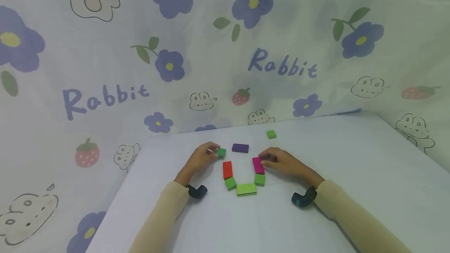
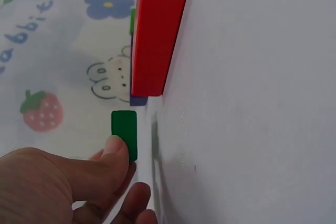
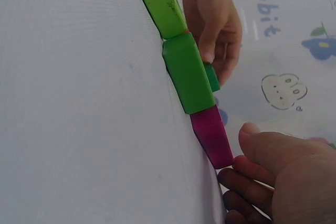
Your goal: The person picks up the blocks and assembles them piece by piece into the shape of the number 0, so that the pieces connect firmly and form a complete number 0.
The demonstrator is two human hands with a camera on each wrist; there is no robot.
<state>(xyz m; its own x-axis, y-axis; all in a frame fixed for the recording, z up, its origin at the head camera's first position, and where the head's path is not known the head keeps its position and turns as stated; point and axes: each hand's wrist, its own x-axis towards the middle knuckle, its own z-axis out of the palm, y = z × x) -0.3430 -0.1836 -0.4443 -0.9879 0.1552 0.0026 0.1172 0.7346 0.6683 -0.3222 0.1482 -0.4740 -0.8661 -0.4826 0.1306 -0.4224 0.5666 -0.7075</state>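
My left hand (image 1: 201, 157) pinches a small dark green block (image 1: 221, 152) between thumb and fingers, just off the far end of a standing row. In the left wrist view the thumb presses on the green block (image 2: 125, 129), near the red block (image 2: 157, 40). Beside the magenta block (image 1: 258, 165) is my right hand (image 1: 284, 163). The right wrist view shows its thumb lifted apart and its fingertips at the end of the magenta block (image 3: 212, 137); whether they touch it I cannot tell. The red block (image 1: 227, 170) lies opposite the magenta one.
Two green blocks (image 1: 230, 184) and a lime block (image 1: 246, 189) close the near side of a U-shaped row. A purple block (image 1: 240, 148) lies at its far side. Another green block (image 1: 271, 134) lies farther back, before the patterned cloth (image 1: 197, 57). All stand on a white table (image 1: 218, 225).
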